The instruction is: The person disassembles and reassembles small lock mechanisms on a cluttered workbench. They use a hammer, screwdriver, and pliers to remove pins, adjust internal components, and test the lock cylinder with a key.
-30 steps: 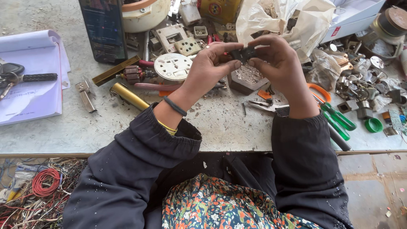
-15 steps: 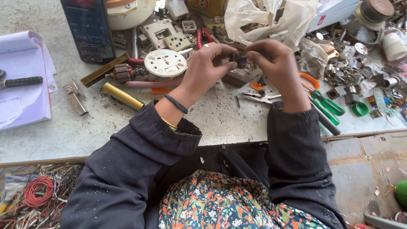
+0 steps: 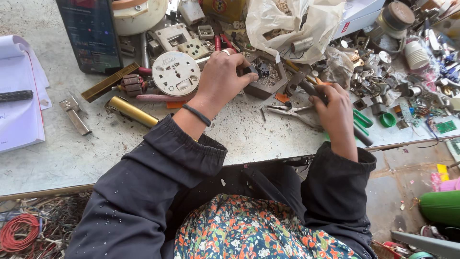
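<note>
Plastic bag: a crumpled whitish bag (image 3: 306, 24) lies at the top middle of the bench, with small metal bits showing through it.
White box: a flat white box (image 3: 357, 19) with a small red mark sits just right of the bag.
Yellow pack: a yellow pack (image 3: 223, 7) with a round emblem stands at the top edge, left of the bag.
Dark panel: a tall dark slab (image 3: 91, 36) stands at the top left, beside a white round tub (image 3: 139, 14).
Notebook: white pages (image 3: 19, 96) lie at the far left, a black tool resting on them.
Left hand: the left hand (image 3: 223, 76) has its fingers curled and pinched on a small black part (image 3: 254, 71), held just above the tray.
Right hand: the right hand (image 3: 335, 108) is closed around the dark handle of a tool (image 3: 306, 86), whose metal head points up and left toward the tray.
Grey tray: an angular grey tray (image 3: 261, 88) sits between the two hands, holding dusty scraps and small dark bits.
Round socket plate: a white round plate (image 3: 176, 73) with holes lies just left of the left hand.
Pliers: slim pliers (image 3: 292, 112) lie on the bench near the right hand.
Green cap: a green cap (image 3: 387, 119) lies right of the right hand, among loose metal pieces.
</note>
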